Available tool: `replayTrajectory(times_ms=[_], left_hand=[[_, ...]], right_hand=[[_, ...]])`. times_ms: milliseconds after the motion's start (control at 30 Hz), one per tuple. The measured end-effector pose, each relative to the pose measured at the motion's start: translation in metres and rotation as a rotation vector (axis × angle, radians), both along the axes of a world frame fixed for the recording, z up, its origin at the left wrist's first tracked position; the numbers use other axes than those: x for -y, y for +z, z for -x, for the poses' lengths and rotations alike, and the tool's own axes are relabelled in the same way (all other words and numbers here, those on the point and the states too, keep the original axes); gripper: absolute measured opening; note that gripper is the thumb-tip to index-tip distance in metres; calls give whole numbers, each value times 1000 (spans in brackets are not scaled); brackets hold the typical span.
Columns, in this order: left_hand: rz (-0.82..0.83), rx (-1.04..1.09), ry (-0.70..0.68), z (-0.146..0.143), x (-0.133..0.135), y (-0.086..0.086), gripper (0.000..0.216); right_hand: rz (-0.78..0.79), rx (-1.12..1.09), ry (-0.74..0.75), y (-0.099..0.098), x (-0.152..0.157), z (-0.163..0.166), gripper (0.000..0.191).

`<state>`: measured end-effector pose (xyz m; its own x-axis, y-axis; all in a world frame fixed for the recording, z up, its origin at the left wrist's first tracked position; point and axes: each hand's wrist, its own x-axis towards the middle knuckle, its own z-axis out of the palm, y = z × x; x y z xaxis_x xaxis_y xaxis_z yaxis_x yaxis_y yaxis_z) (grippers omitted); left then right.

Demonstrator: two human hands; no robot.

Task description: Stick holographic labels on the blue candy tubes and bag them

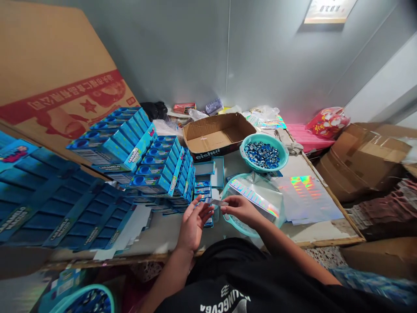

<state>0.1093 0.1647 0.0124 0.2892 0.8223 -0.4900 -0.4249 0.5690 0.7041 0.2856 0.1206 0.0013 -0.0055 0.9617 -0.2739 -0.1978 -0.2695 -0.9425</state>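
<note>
My left hand [193, 222] and my right hand [240, 208] meet over the table edge and pinch the two ends of a narrow shiny holographic strip [215, 202] between them. Just below the strip lies a small blue box [202, 188]. Under my right hand sits a teal basin [241, 224] holding a holographic sticker sheet [254, 195]. Stacks of blue boxes [153, 161] rise to the left of my hands.
A teal bowl of blue wrapped pieces [263, 154] and an open cardboard box [216, 134] stand behind. Holographic sheets [306, 195] lie on the right. Flat blue cartons [61, 208] cover the left. Big cardboard boxes [365, 161] stand right of the table.
</note>
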Motion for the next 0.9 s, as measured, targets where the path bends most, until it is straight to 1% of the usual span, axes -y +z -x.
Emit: replayTrajectory(times_ms=[100,200,233,300,400,467,500,567,633,667,733,800,900], left_hand=[[0,-5,24,-2,-2,2,39],[-38,-12,24,-3,-4,0,42],[-60,-26,21,-2,-5,-2,44],[-126,-85,11,0,-7,-6,50],[-260,-237,-68,4,-10,-12,59],[-337,-327,-171,6,-11,-13,62],[-365,-357,-223,6,-11,-13,63],[-411,-385,-310,5,-11,-12,61],[-448,-403,-367,3,-12,-11,60],[-463,-414,-387,2,-13,-12,60],[-463,-427,-404,1,-17,-14,62],[-414,-417,-414,1,-22,-19,63],[-378,-399,-393,-1,-26,-29,63]], right_hand=[[-19,-4,3,-2,-3,2,44],[-19,47,36,-6,-4,1,46],[-25,109,59,-6,-4,-1,47],[-99,334,81,-6,-4,-5,46],[-325,735,60,1,-5,-11,50],[-452,864,77,8,-7,-12,52],[-497,894,110,12,-9,-11,47],[-560,932,187,17,-12,-8,32],[-579,974,228,20,-15,-3,18],[-581,999,223,19,-15,0,15],[-587,1040,176,17,-15,4,12],[-614,1024,114,13,-13,6,11],[-610,833,-38,8,-11,7,10]])
